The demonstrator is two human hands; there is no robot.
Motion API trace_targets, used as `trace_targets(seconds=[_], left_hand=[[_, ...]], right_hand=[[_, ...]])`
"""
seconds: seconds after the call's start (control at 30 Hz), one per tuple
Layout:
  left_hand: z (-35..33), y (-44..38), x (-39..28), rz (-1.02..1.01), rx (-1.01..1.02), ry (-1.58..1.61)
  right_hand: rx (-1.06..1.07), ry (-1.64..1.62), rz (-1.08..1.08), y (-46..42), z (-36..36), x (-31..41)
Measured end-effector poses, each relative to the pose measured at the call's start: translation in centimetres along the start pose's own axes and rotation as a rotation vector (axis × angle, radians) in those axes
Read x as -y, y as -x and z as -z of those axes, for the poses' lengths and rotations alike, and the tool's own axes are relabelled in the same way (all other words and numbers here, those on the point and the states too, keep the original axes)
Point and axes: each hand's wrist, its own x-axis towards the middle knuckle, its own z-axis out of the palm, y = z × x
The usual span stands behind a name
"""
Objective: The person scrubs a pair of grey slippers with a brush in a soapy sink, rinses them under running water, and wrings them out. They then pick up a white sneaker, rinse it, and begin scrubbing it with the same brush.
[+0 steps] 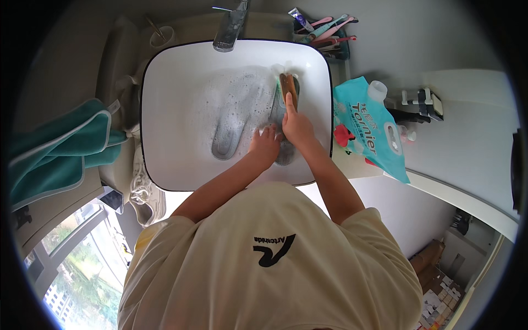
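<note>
In the white sink, a soapy grey shoe insole lies on the right side, its upper part under a wooden-backed brush. My right hand grips the brush, the index finger stretched along its back. Beside it my left hand presses its fingertips on the insole's left edge near the middle; whether it grips the insole cannot be told. A second insole, covered in suds, rests to the left, touched by neither hand. The brush's bristles are mostly hidden.
A chrome faucet overhangs the sink's back edge. Toothbrushes fill a holder at back right. A turquoise detergent pouch stands right of the sink. At left are a cup, a green towel and a pale shoe.
</note>
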Motion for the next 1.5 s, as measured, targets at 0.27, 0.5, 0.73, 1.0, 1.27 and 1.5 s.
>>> trace_targets(seconds=[0.27, 0.5, 0.73, 1.0, 1.27, 1.5], left_hand=[[0.2, -0.5, -0.4, -0.016, 0.064, 0.004], [0.7, -0.1, -0.3, 0.022, 0.008, -0.013], [-0.5, -0.8, -0.6, 0.01, -0.02, -0.02], [-0.7, -0.6, -0.4, 0.032, -0.051, -0.012], [-0.5, -0.8, -0.3, -0.004, -0.066, 0.002], [-0.4, -0.6, -0.4, 0.03, -0.075, -0.019]], right_hand=[[0.192, 0.07, -0.017, 5.4, 0.8, 0.1], [0.081, 0.02, 0.009, 0.7, 1.1, -0.3], [0.223, 0.099, -0.069, 5.2, 2.6, 0.3], [0.127, 0.059, -0.045, 3.4, 1.2, 0.2], [0.048, 0.037, -0.045, -0.2, 1.4, -0.3], [0.168, 0.001, -0.072, 5.3, 1.3, -0.1]])
